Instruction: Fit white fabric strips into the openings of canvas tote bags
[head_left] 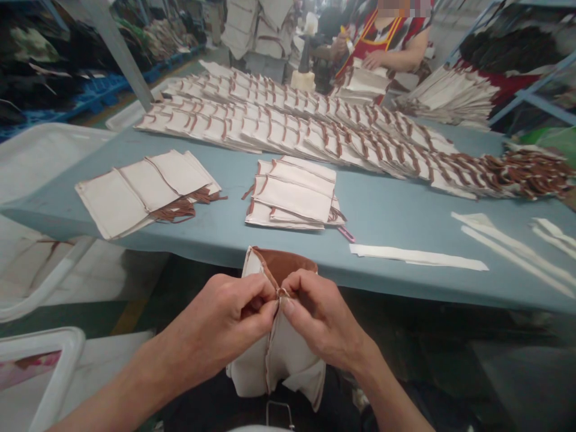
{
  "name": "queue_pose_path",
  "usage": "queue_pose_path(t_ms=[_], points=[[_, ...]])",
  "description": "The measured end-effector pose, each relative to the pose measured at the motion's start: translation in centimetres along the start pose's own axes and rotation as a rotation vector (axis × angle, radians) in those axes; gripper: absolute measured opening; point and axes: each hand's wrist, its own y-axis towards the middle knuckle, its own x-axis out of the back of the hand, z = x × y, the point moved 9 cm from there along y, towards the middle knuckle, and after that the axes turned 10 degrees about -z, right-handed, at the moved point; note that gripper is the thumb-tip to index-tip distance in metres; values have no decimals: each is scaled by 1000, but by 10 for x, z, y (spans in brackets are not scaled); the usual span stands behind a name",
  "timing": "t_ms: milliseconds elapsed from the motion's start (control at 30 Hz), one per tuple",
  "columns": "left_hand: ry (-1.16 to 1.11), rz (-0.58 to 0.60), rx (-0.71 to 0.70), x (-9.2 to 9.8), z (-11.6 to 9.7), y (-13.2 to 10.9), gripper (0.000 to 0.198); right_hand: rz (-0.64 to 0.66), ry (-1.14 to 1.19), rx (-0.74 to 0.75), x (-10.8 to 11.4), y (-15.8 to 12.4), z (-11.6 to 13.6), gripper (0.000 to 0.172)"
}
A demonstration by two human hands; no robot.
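Observation:
I hold a cream cloth pouch (283, 360) with a brown lining and brown trim just below the table's near edge. My left hand (229, 324) and my right hand (315, 312) both pinch its edge at the brown cord, fingertips almost touching. The pouch hangs down between my hands. On the blue table (387, 216) ahead lie a small stack of the same pouches (294, 195) and a fanned row of pouches (144, 189) to the left.
Long overlapping rows of pouches (315, 129) cover the far side of the table. White cloth strips (418, 257) lie at the right. Another person (391, 42) works at the far end. White bins (40, 156) stand at the left.

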Motion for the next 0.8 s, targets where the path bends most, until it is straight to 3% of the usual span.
queue_pose_path(t_ms=[167, 533, 667, 800], points=[[-50, 61, 89, -4, 10, -2, 23, 17, -153, 100, 3, 2, 9, 8], [182, -125, -134, 2, -14, -4, 19, -53, -367, 325, 10, 1, 32, 9], [109, -107, -49, 0, -7, 1, 18, -50, -296, 236, 10, 4, 23, 9], [-122, -84, 216, -8, 21, 8, 15, -70, -123, 19, 4, 9, -2, 8]])
